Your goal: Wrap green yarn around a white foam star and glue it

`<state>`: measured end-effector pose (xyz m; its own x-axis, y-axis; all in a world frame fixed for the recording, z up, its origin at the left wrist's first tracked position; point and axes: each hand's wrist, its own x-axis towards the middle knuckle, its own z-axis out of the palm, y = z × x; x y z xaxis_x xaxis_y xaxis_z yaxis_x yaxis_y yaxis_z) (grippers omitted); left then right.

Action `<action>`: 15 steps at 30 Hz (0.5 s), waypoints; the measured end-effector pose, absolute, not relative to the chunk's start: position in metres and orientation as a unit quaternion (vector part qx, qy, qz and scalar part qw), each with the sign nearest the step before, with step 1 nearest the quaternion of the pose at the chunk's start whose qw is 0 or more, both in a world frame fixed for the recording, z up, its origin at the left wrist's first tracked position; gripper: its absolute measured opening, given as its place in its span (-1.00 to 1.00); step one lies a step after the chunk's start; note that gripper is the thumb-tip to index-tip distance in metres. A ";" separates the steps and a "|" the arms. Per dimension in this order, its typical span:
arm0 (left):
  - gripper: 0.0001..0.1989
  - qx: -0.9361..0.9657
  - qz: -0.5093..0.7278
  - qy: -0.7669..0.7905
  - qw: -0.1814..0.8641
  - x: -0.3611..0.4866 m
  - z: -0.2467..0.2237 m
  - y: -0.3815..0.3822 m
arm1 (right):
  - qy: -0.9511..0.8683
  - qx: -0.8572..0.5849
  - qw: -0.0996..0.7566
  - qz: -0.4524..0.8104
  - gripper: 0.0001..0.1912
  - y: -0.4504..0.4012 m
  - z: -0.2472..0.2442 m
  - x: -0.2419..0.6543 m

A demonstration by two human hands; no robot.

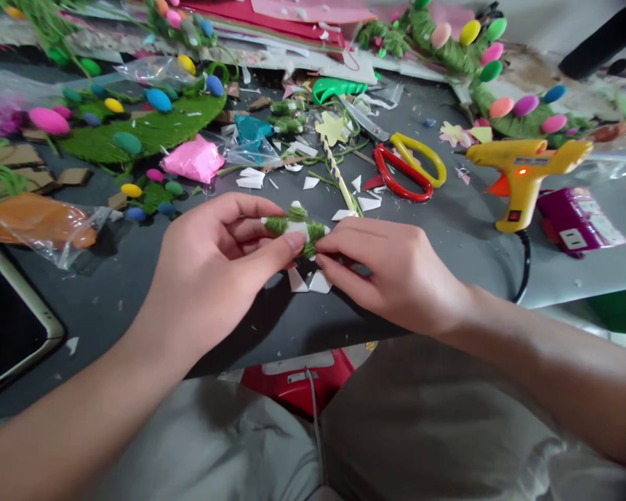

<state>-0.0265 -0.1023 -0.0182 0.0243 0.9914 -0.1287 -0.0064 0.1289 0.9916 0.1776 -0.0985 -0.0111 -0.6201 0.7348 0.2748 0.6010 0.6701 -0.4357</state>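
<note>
A small white star-like piece (295, 227) with green yarn wound around its arms is held above the dark table. My left hand (219, 264) grips it from the left, thumb on its front face. My right hand (391, 268) is closed at its right side, fingertips pinching its edge or the yarn there; exactly which is hidden. Just beyond the hands lie a patterned pencil (338, 174) with a pale yellow flower (332, 129), and white scraps (250, 179). Two white pieces (309, 280) lie beneath the held piece.
Red-and-yellow-handled scissors (404, 174) lie behind my right hand. A yellow glue gun (524, 170) with a lit red light stands right, beside a purple box (581, 219). Left are a tablet (10, 313), an orange clay bag (42, 221) and a pink packet (194, 158).
</note>
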 end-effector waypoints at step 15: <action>-0.83 0.630 0.383 0.516 0.435 -0.025 -0.018 -0.112 | -0.947 -0.300 0.109 -0.035 -0.64 -0.097 0.017 0.179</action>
